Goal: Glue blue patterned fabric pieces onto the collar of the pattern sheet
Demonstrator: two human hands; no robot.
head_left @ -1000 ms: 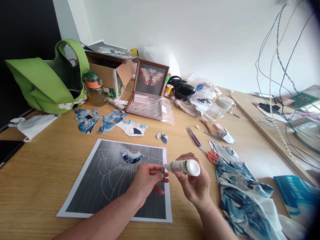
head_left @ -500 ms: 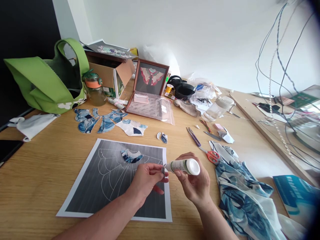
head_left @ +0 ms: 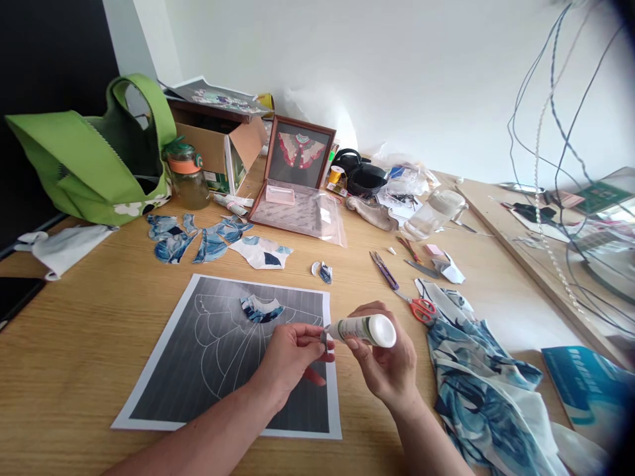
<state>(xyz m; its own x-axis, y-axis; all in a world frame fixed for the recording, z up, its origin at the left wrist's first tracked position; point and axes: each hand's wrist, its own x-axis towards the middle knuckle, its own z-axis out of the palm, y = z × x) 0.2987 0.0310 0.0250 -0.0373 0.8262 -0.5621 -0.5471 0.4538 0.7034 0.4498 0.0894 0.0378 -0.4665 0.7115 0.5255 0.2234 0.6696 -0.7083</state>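
Observation:
My right hand (head_left: 384,357) is wrapped round a white glue bottle (head_left: 364,329), tilted so its nozzle points left. At the nozzle tip, my left hand (head_left: 295,354) pinches a small greyish piece (head_left: 325,338), probably fabric or paper; its full shape is hidden by my fingers. Beneath my left hand lies a dark printed sheet (head_left: 169,377) with a white border and pale scalloped collar lines. A curved blue-and-white fabric piece (head_left: 261,311) rests on the top of that drawing. Two small cut scraps (head_left: 325,273) sit just beyond the sheet's upper right corner.
Blue-patterned cut pieces (head_left: 213,241) lie behind the sheet. On the right are red-handled scissors (head_left: 421,309), purple thread snips (head_left: 384,271) and a heap of patterned cloth (head_left: 481,377). A framed collar picture (head_left: 300,152), a bottle (head_left: 187,178) and a green bag (head_left: 94,165) stand at the back.

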